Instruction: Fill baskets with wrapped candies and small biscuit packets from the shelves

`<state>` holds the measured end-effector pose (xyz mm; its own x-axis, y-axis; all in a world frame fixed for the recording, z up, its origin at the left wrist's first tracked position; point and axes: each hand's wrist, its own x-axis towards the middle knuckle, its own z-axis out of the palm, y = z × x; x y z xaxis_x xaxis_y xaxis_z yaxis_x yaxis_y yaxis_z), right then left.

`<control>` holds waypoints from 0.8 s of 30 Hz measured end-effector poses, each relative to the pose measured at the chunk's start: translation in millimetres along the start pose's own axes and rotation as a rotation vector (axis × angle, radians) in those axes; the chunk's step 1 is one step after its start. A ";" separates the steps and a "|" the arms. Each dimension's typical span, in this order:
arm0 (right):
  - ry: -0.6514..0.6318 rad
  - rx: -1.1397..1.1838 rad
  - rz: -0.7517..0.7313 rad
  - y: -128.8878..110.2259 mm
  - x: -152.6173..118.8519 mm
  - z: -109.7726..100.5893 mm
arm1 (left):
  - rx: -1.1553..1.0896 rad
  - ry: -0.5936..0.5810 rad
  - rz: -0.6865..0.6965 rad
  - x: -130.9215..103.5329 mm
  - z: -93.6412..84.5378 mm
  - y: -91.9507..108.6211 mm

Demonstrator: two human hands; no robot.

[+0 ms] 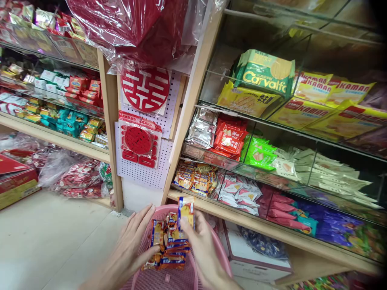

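A pink plastic basket (167,278) at the bottom centre holds several orange and blue snack packets (177,257). My right hand (201,241) is over the basket's right side and grips one upright orange and blue packet (186,213) between thumb and fingers. On the left side of the basket, my left hand (136,237) has its fingers stretched out and its thumb apart, near the packets. Similar packets (196,179) lie in the lowest glass compartment of the shelf, just above the basket.
Glass shelf bins with red packets (229,137), green packets (260,153) and white packets (238,192) fill the right. A white box (256,262) stands under the shelf. Bagged goods (81,177) and a red box (16,181) are at the left.
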<state>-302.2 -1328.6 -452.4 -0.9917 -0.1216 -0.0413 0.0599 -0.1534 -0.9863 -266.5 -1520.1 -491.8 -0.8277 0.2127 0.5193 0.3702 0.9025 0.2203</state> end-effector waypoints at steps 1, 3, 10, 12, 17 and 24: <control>-0.036 0.114 0.134 7.9 -12.4 7.0 | -0.027 0.010 0.002 -2.5 -3.6 6.8; -0.073 0.283 0.342 26.1 -30.7 18.0 | -0.057 -0.011 0.037 -9.3 -7.8 18.3; -0.044 0.493 0.557 65.3 -43.3 42.0 | 0.034 -0.163 0.152 -29.6 11.0 18.2; 0.035 0.517 0.546 67.1 -39.7 48.9 | 0.059 -0.162 0.109 -29.7 17.2 11.9; 0.168 0.614 0.555 67.0 -31.6 65.8 | 0.023 -0.274 -0.069 -24.6 19.2 6.1; 0.208 0.707 0.555 73.2 -23.5 67.5 | -0.134 -0.418 -0.206 -13.6 15.9 11.9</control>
<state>-266.9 -1403.1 -512.9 -0.7961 -0.1885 -0.5751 0.5207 -0.6975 -0.4923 -257.5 -1506.3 -509.3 -0.9778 0.1922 0.0832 0.2095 0.8912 0.4023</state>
